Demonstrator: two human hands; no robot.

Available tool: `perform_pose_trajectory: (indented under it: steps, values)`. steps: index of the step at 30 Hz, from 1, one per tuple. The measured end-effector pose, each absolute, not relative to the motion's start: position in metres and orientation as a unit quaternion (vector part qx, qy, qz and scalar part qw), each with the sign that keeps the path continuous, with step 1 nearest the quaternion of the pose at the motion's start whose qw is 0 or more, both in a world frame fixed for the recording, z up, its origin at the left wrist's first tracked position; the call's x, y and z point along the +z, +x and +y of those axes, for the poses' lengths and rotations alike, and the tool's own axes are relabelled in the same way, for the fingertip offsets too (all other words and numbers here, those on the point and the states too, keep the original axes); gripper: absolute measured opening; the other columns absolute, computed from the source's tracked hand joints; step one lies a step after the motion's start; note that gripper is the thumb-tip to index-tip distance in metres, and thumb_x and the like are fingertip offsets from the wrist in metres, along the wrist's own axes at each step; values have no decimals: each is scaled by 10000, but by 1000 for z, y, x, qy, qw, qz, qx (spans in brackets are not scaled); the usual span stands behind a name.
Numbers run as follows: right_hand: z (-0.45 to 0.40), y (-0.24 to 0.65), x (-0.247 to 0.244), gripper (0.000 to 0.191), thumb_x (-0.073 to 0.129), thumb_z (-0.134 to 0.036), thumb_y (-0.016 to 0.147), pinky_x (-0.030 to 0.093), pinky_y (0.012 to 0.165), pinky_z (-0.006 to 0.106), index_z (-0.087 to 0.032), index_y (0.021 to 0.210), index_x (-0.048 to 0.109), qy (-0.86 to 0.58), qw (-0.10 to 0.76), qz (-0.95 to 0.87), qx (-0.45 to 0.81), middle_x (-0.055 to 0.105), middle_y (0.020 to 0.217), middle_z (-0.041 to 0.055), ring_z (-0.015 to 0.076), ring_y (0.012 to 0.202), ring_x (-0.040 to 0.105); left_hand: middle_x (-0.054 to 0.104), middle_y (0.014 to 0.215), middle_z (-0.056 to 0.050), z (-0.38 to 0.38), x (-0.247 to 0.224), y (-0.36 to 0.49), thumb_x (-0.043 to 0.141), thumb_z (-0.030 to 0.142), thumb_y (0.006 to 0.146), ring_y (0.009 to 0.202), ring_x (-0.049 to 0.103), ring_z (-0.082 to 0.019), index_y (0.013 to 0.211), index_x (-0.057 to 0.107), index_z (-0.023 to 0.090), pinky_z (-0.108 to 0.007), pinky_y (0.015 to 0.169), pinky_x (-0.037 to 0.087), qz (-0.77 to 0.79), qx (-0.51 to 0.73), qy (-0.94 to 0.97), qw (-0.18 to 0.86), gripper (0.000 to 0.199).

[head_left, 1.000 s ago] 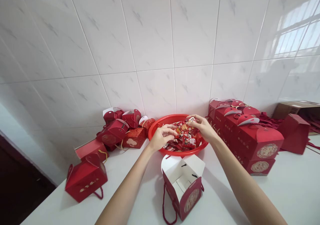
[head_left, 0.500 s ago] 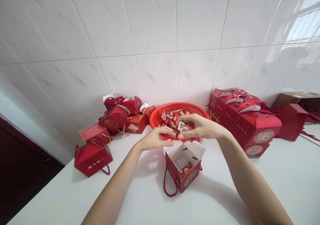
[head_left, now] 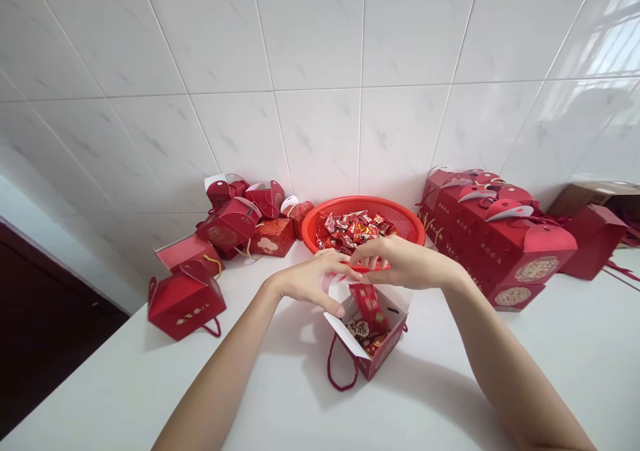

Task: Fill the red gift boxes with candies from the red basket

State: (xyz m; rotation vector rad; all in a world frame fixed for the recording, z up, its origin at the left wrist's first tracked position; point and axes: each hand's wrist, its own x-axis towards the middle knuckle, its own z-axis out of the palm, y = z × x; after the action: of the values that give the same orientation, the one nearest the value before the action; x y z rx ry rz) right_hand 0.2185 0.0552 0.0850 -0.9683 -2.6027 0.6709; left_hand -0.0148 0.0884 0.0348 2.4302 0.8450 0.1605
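Left hand spread and right hand with thumb and fingers parted, a blurred red packet below them enters the near open box, its fill grown since a moment ago, the basket lying beyond.

The basket stands behind the foremost box

You are working in a tiled room, a home or a small workroom; which cannot be told. Your white table adjoins glossy marbled wall tiles with a barred window's reflection, and holds red boxes, a basket and wrapped sweets.
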Motion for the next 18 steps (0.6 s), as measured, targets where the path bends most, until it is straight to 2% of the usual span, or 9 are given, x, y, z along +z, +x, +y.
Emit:
perform_pose_trajectory:
  steps: [5, 10, 14, 18]
  values:
    - [43, 228, 92, 264, 608, -306, 905, 439, 679, 277, -206, 1137, 687, -351, 112, -906, 207, 724, 1034, 55, 202, 851, 654, 487, 1457, -20, 86, 39, -12, 852, 514, 638, 1379, 363, -337, 1263, 665, 369, -438, 1141, 316, 321, 46, 906, 272, 669]
    - [29, 249, 104, 448, 636, -451, 869, 478, 730, 313, -224, 1256, 637, -393, 85, -893, 202, 711, 1092, 75, 251, 951, 655, 452, 1510, -25, 83, 42, -11, 851, 536, 633, 1415, 327, -348, 1273, 661, 356, -465, 1174, 269, 328, 32, 904, 273, 691]
    - [24, 264, 101, 444, 709, -547, 770, 487, 701, 338, -239, 1091, 705, -468, 59, -862, 184, 718, 956, 66, 284, 903, 659, 284, 1624, -41, 74, 56, -16, 843, 574, 623, 1488, 217, -362, 1367, 589, 351, -472, 1195, 238, 356, -15, 887, 293, 817]
    - [19, 270, 81, 519, 650, -687, 767, 497, 659, 358, -240, 1019, 728, -517, 45, -834, 185, 714, 884, 75, 297, 818, 668, 162, 1670, -42, 58, 75, -20, 781, 633, 675, 1514, 170, -366, 1452, 491, 351, -471, 1189, 257, 382, -57, 875, 293, 875]
